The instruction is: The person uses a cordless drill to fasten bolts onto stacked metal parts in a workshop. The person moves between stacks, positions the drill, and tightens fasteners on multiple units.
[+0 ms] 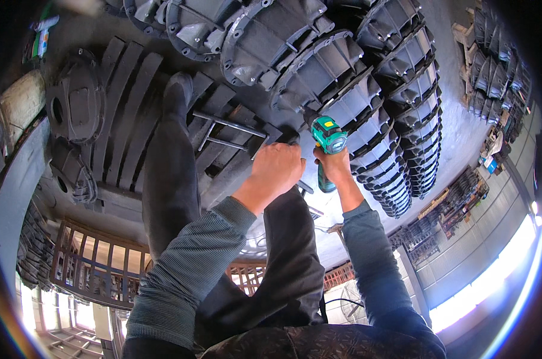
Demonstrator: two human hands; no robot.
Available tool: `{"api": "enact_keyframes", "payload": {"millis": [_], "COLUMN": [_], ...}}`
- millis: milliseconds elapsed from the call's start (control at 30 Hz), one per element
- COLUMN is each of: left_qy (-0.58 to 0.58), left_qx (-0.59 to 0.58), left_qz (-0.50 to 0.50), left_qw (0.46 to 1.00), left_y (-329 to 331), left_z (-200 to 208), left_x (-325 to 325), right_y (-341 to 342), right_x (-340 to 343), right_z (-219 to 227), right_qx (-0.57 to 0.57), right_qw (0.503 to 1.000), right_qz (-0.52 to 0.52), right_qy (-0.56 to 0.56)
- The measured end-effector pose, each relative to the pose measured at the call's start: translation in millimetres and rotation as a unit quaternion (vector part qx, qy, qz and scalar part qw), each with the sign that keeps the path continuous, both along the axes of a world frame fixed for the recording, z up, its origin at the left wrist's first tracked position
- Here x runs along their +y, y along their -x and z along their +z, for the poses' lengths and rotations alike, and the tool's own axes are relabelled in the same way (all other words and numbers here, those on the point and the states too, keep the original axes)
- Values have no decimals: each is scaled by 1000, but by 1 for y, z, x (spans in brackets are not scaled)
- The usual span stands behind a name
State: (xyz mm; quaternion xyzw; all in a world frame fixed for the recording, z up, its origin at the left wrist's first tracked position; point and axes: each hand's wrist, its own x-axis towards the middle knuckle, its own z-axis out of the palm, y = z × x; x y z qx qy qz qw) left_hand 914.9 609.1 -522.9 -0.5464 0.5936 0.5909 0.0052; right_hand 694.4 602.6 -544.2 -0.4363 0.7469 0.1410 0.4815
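Observation:
My right hand [336,166] is wrapped around the grip of a green cordless drill [328,136]. The drill's dark nose points up and away, against or very near the rim of a dark cast-metal housing [319,70]; contact cannot be made out. Just left of the drill, my left hand [275,170] is closed, knuckles up. Whatever its fingers may hold is hidden. Beyond that hand, a metal frame of thin bars [229,124] lies on dark flat slats.
Long rows of nested ribbed housings [402,119] run along the right. Flat dark castings [82,102] and long bars [124,113] lie at the left. My legs [172,173] straddle the work spot. A slatted brown crate [100,263] stands at the lower left.

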Motion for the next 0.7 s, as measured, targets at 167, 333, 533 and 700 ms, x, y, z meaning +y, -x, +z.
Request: {"api": "enact_keyframes", "payload": {"millis": [167, 333, 533, 700], "left_qy": [-15, 21, -28, -38], "left_qx": [1, -20, -33, -61], "left_qz": [-3, 2, -8, 32], "left_qw": [1000, 1000, 999, 997], "left_y": [2, 6, -15, -41], "left_z": [-2, -8, -11, -16], "left_x": [9, 22, 33, 52], "right_y": [1, 4, 15, 5], "right_x": [-3, 0, 3, 19], "right_z": [1, -2, 17, 46], "right_qx": [-9, -15, -29, -112], "right_qw": [1000, 999, 999, 990], "right_qz": [-24, -48, 23, 29], "right_qy": [5, 7, 38, 76]}}
